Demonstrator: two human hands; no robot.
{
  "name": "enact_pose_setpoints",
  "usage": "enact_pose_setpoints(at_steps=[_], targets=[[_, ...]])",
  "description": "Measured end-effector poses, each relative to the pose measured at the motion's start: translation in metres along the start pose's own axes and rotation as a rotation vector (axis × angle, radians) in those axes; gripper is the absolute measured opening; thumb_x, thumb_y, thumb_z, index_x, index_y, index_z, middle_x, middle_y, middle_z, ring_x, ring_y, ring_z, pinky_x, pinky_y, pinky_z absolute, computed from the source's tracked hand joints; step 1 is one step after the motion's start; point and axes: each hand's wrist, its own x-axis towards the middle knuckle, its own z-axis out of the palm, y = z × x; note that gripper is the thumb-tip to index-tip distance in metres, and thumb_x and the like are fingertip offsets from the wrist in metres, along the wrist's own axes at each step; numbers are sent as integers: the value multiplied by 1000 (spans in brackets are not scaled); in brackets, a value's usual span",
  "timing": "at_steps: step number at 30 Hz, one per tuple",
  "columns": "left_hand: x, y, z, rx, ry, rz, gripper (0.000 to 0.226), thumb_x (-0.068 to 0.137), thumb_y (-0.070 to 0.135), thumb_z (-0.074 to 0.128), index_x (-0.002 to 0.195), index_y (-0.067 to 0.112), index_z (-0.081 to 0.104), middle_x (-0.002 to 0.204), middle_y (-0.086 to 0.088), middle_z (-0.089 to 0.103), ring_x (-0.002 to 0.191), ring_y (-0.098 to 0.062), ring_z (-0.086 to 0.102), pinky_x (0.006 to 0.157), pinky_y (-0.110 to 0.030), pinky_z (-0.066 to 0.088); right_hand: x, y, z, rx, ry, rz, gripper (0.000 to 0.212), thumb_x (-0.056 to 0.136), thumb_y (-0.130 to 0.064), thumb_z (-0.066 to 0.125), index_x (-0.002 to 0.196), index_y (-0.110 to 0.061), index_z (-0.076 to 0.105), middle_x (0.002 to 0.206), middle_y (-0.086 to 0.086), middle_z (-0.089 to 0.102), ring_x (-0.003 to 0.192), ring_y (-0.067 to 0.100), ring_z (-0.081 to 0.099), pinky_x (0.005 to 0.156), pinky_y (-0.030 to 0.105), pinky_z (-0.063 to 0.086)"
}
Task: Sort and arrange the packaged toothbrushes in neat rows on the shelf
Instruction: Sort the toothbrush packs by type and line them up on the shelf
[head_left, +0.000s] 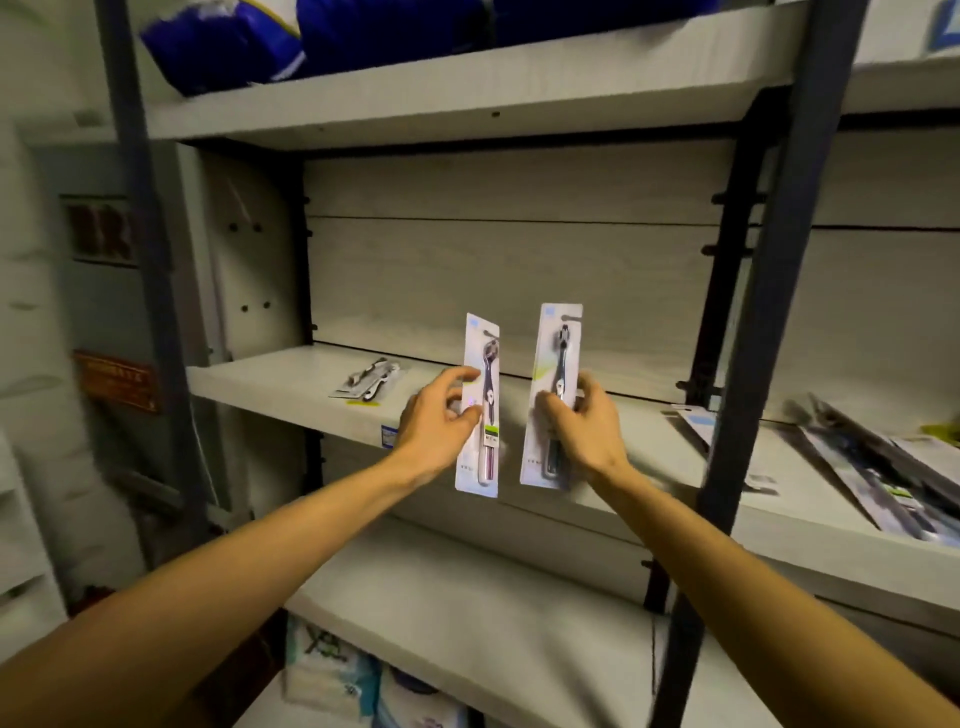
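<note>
Two packaged toothbrushes stand upright in front of the middle shelf (291, 384). My left hand (436, 426) pinches the left pack (480, 405), which holds a purple-handled brush, between thumb and fingers. My right hand (584, 426) grips the right pack (553, 395), which holds a dark brush, at its middle. A few toothbrush packs (369, 382) lie flat on the shelf to the left of my hands. On the neighbouring shelf section to the right, several more packs (878, 467) lie in a loose pile.
A dark metal upright (753, 364) divides the two shelf sections. Blue bags (270, 41) sit on the top shelf. Below is a lower shelf board (467, 613), with white and blue packages (353, 675) underneath it. A wall with signs is at the left.
</note>
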Motion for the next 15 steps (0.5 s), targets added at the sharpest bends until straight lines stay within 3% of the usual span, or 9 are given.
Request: enact_pose_setpoints(at_steps=[3,6,10,15], targets=[[34,-21,-8,66,11,8,27,87,8,67,97,33,71,103,11,73,94,-20,70,87,-43,58,36,12,15,-10,-23,88,15,87,-18,66,100,-21,59,98,8,72,89,29,70,86,52,57],[73,-36,-16,135,-36,-6,27,84,10,67,87,36,71,97,13,74,92,-23,71,86,-44,57,71,17,25,-56,-26,135,12,84,-23,67,85,-27,56,88,4,72,82,28,71,81,49,60],[120,-58,-10,191,-134,-71,22,86,7,66,93,26,73,100,3,75,97,-20,70,90,-42,55,110,24,31,-29,36,176,8,80,-26,68,86,-21,63,79,1,71,70,22,68,67,36,59],[149,-92,-3,578,-245,-49,22,92,33,61,112,31,72,106,7,73,99,-19,68,87,-36,55,140,34,33,-44,136,228,11,69,-28,66,69,-17,66,52,-7,61,53,19,58,55,30,51]])
